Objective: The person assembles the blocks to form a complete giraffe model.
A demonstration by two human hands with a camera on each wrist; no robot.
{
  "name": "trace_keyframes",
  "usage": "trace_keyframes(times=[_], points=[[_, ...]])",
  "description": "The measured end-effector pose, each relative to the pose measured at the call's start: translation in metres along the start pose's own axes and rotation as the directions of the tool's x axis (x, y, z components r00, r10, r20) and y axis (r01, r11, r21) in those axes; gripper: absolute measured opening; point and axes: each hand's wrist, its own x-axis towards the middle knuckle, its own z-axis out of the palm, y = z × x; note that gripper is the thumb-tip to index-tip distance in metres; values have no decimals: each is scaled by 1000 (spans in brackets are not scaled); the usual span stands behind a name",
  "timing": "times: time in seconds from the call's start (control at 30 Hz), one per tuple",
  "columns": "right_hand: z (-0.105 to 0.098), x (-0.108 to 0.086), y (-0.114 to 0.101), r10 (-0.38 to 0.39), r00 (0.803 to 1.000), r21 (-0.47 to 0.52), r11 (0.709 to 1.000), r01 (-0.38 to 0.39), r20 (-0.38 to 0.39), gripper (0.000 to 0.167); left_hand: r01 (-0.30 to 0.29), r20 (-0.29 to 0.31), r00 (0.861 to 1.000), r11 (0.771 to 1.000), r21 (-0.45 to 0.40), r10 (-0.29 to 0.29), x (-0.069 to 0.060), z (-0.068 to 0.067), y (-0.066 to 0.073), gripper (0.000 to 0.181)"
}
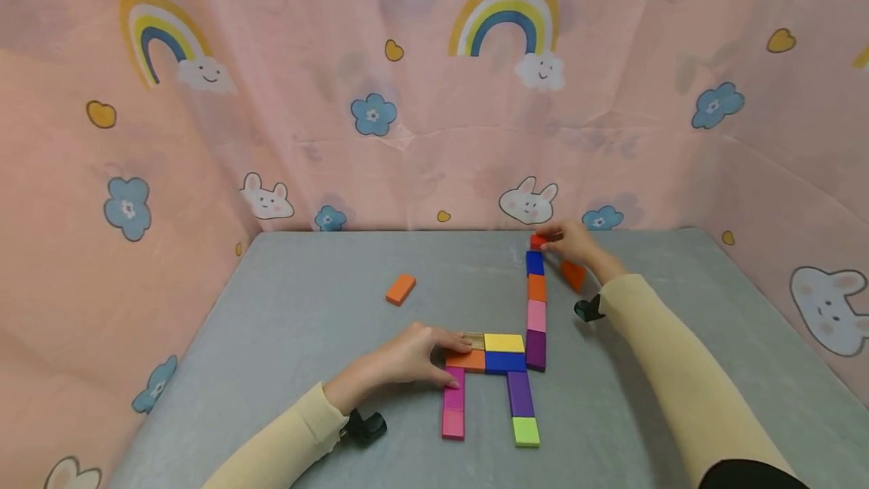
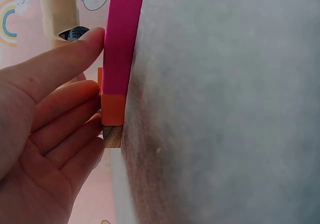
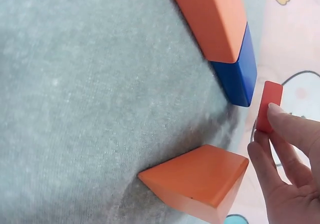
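My right hand (image 1: 575, 242) pinches a small red block (image 1: 537, 242) between thumb and fingers, at the far end of a straight column of blocks. That column runs toward me: a blue block (image 1: 535, 263), an orange one (image 1: 536, 288), a pink one (image 1: 536, 315) and a dark purple one (image 1: 535, 351). My left hand (image 1: 410, 355) rests on the nearer blocks. Its fingers touch the bare wood block (image 1: 474, 340) and its thumb the magenta block (image 1: 453, 385). An orange block (image 2: 114, 109) shows beside the magenta one in the left wrist view.
An orange wedge-like block (image 3: 200, 176) lies right of the column, near my right wrist. A loose orange block (image 1: 400, 289) lies at the left. Yellow (image 1: 504, 342), blue (image 1: 505, 362), violet (image 1: 520, 395) and lime (image 1: 526, 432) blocks adjoin the near group. Pink cloth hangs behind the table.
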Motion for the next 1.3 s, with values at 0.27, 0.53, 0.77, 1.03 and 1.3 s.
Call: trace_keyframes(times=[0.27,0.53,0.77,1.03,1.3], points=[[1,1,3,32,999,9,999,-32,21,36,-1,0,1000,1000,-8,1,0,0,1,53],[1,-1,5,56,996,-27,998,-54,66,35,-6,2,1000,1000,-1,6,0,1,1,53],[3,-1,7,34,997,-31,999,-32,65,36,-1,2,1000,1000,-6,1,0,0,1,53],[5,-1,7,39,997,-34,999,-36,64,37,5,5,1000,1000,-18,-5,-1,0,1,53],[8,-1,5,24,998,-18,1000,-23,60,37,-2,-3,1000,1000,-30,2,-1,1,0,53]])
